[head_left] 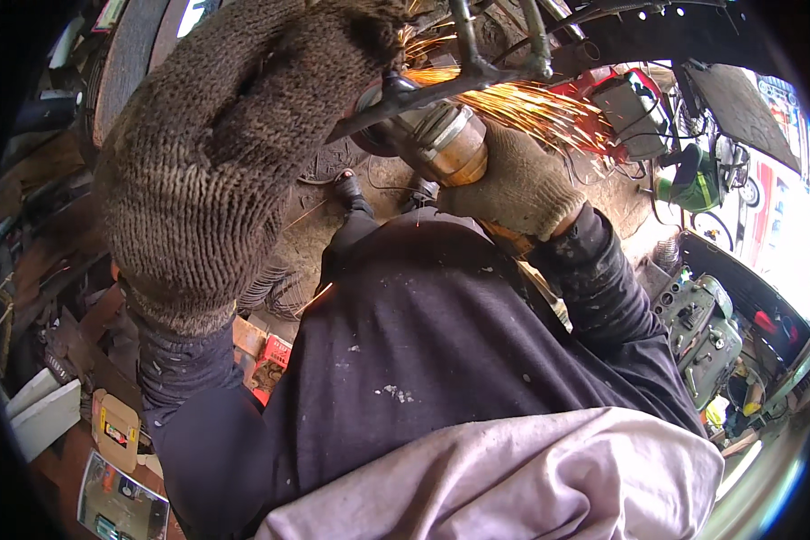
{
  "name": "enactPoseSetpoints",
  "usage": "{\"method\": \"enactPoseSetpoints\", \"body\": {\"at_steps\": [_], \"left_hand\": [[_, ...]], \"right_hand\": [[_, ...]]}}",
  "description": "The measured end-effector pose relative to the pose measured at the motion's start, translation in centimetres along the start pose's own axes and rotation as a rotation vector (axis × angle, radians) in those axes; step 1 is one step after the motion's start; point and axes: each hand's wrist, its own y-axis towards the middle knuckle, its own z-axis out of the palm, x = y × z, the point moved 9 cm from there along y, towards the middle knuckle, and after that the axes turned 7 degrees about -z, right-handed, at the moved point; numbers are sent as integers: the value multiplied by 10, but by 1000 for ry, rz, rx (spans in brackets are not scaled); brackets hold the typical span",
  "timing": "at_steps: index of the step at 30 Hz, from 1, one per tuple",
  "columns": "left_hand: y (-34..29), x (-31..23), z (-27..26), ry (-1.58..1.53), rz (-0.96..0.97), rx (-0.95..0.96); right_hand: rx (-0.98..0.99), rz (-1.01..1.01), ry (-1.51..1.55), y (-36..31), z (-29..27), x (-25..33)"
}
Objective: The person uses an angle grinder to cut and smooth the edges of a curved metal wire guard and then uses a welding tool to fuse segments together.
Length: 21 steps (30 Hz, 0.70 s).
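Note:
My right hand (517,180), in a knitted work glove, is wrapped round the orange-brown body of an angle grinder (459,157). The grinder's head lies just under a dark welded metal frame (445,87), and a stream of orange sparks (540,106) shoots away to the right. My left hand (234,144), in a thick brown knitted glove, looms close at the upper left. Its fingers are closed beside the grinder head and the frame's bar. What they grip is hidden behind the glove, as is the place where the disc meets the metal.
At the right stand a red and grey machine (630,112), a green machine (693,184) and an open tool case (702,328). Cardboard boxes (117,430) and scraps lie at the lower left. A dark beam (657,36) crosses the top right. My feet (346,184) are below on the dirt floor.

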Motion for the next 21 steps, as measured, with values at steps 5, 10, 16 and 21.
{"method": "enactPoseSetpoints", "body": {"at_steps": [5, 10, 16, 21], "left_hand": [[-5, 3, -4, 34, 41, 21], [-2, -1, 3, 147, 16, 45], [-7, 2, -2, 26, -6, -14], [0, -4, -5, 15, 15, 13]], "right_hand": [[70, 123, 42, -15, 13, -24], [45, 174, -23, -25, 11, -41], [32, 126, 2, -18, 10, -32], [21, 73, -22, -11, 11, -29]]}}
